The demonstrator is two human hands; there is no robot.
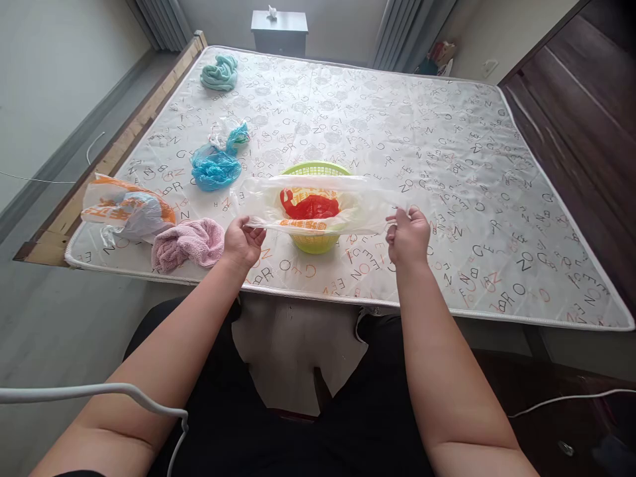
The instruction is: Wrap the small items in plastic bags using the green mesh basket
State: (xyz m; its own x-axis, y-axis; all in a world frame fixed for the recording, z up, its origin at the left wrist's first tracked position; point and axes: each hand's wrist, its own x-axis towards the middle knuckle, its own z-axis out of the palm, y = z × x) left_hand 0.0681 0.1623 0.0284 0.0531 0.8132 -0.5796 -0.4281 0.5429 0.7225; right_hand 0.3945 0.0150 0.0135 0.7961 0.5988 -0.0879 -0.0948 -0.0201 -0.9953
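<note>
While a clear plastic bag [370, 205] is stretched out sideways between two hands, a lime-green basket [314, 244] can be seen right underneath it, set near the close edge of the letter-print mattress [447, 165]. One end of the bag is pinched by the left hand [244, 242], palm turned up, thumb and fingers closed on the film, though the exact grip is kinda hard to make out. The other end is gripped by the right hand [409, 236], back of the hand showing, fingers curled in on the plastic. Some bright red plastic [313, 207] is framed in the middle, but whether it's tucked inside the bag or just in the basket can't really be told. Off to the left, a pink towel [191, 244] is bunched up near the left hand, with an orange-and-white bag [132, 207] placed just beside it. Farther back, a blue plastic bag [216, 169] and a teal towel [219, 73] are seen all crumpled.
</note>
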